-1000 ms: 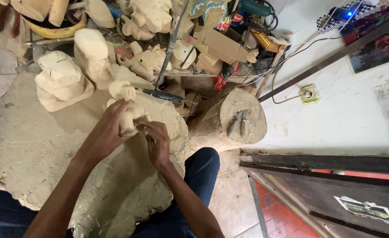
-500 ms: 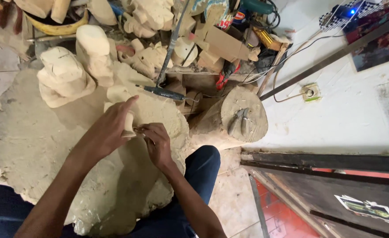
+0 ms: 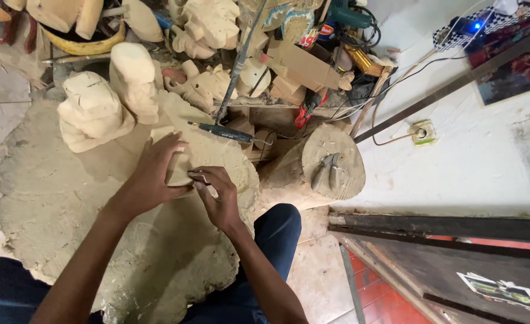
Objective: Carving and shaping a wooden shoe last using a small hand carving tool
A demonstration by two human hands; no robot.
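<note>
The right hand (image 3: 217,195) pinches a thin, hard-to-make-out tool at its fingertips, set against a small pale carved wooden block (image 3: 178,168) at the picture's centre. The left hand (image 3: 154,171) clasps that block from its nine o'clock side, fingers wrapped over it. The block looks light, stiff and dusty, best gripped around its broad flanks. At eleven o'clock stands a pale rough-cut wooden figure (image 3: 90,114); at three o'clock, a round log stump (image 3: 325,165).
</note>
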